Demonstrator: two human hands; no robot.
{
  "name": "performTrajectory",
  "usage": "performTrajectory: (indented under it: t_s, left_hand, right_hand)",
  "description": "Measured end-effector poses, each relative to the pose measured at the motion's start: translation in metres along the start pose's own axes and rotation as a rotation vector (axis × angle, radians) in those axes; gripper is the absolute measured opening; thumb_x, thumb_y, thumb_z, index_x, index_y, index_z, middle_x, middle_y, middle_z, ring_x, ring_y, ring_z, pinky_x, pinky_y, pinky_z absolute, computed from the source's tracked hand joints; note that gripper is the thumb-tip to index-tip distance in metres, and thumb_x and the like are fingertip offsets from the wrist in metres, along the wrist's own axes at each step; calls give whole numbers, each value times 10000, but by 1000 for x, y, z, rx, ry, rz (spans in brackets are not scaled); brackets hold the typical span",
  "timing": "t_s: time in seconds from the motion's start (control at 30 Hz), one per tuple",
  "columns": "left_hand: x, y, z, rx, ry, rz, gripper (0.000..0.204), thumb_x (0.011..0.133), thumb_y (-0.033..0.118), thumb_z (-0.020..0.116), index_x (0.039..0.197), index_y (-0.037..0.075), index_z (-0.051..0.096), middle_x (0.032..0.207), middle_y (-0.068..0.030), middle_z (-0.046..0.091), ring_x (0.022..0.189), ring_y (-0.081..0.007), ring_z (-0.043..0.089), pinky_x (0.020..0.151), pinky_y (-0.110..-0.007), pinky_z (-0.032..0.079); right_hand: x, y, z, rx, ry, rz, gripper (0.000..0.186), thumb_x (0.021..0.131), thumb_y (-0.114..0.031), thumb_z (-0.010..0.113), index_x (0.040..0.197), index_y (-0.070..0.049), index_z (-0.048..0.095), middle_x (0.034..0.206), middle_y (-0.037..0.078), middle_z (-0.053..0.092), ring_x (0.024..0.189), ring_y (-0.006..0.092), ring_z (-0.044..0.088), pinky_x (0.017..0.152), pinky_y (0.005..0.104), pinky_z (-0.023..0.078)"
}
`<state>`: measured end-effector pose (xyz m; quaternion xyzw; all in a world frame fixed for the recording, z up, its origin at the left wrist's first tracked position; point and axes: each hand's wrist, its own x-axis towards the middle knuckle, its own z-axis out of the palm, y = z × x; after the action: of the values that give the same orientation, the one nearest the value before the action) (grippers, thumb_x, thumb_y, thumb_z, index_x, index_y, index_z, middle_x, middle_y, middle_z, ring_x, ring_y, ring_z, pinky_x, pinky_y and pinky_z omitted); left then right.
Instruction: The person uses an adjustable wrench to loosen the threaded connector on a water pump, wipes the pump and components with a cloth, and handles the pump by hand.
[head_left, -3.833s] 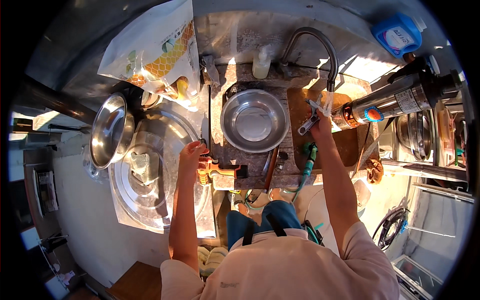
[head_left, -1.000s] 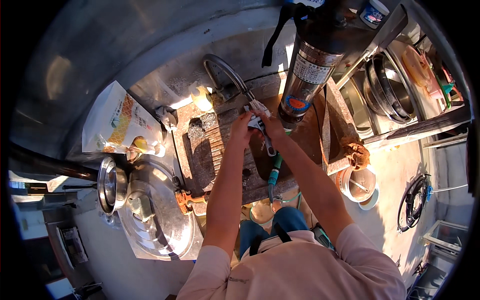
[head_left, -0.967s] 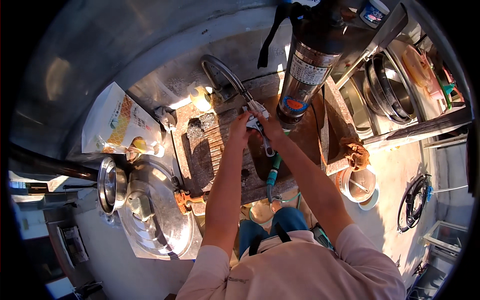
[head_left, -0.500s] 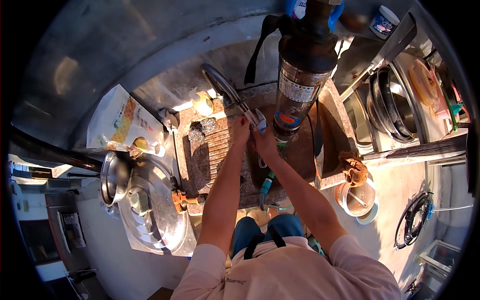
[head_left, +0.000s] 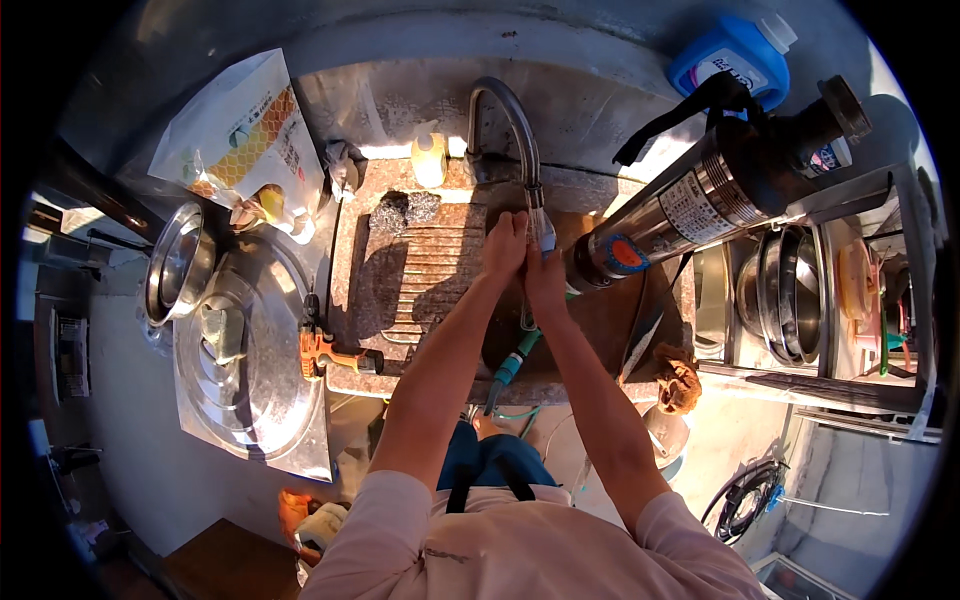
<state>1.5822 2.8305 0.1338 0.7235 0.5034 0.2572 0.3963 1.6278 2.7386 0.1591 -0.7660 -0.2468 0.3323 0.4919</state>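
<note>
My two hands are close together at the lower end of the curved steel faucet point(head_left: 525, 145), over the stone sink point(head_left: 635, 325). My left hand point(head_left: 505, 245) has its fingers curled at the spout's tip; what they grip is hidden. My right hand point(head_left: 545, 275) is closed on a silver adjustable wrench point(head_left: 530, 318), mostly covered by my fingers. Right beside them a long steel cylinder point(head_left: 705, 205) with a black top leans diagonally across the basin. A green hose fitting point(head_left: 516, 357) lies below my hands. An orange drill point(head_left: 325, 350) rests at the drainboard's left edge.
A large steel lid point(head_left: 255, 395), steel bowls point(head_left: 180, 260) and a white bag point(head_left: 235, 135) are at the left. A yellowish bottle point(head_left: 429, 155) and blue jug point(head_left: 730, 65) stand behind. Stacked pans point(head_left: 800, 295), a brown rag point(head_left: 678, 380) and coiled hose point(head_left: 740, 500) are at the right.
My left hand has left the drill and joined my right at the spout. The steel basin has gone from the drainboard. The running water is no longer visible. Recently the view has shifted.
</note>
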Motion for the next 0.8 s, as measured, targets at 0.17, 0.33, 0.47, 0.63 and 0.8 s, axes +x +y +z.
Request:
performTrajectory:
  t_s: [0.17,0.33,0.47,0.63,0.8]
  left_hand:
    - [6,-1,12,-108,-145,-171,552,948,534,415,1087,15,541,934,-212,643,897,-432,604,759,-537,473]
    - [17,-1,29,-606,-8,-252,458,910,437,555,1045,3,616,835,-117,637,738,-278,616,652,-441,481]
    - [26,6,10,-840,-134,-527,290,901,305,597,866,19,627,667,-63,556,610,-185,550,566,-383,435]
    - [56,-4,14,-982,-277,-677,194,898,222,590,865,31,607,826,-99,578,755,-238,580,648,-401,461]
    - [72,-6,11,121,196,65,404,878,222,660,1216,107,472,1258,-170,452,1178,-342,450,848,-513,493]
  right_hand:
    - [10,24,-17,-73,-51,61,451,1007,-357,417,1162,66,445,698,150,618,535,281,602,456,421,436]
    - [16,33,-15,-309,-89,-232,418,942,-236,519,1238,34,402,811,254,636,734,423,633,585,480,470]
    - [-10,1,-12,-419,-61,-346,243,965,-249,498,993,-8,514,746,100,638,644,193,625,573,332,479]
    - [-31,-10,-21,-177,-2,5,215,898,-186,592,828,8,530,676,130,630,544,233,616,480,372,456]
    - [-57,-3,-43,-35,27,129,247,903,-209,601,788,9,582,613,67,610,461,108,540,418,273,409]
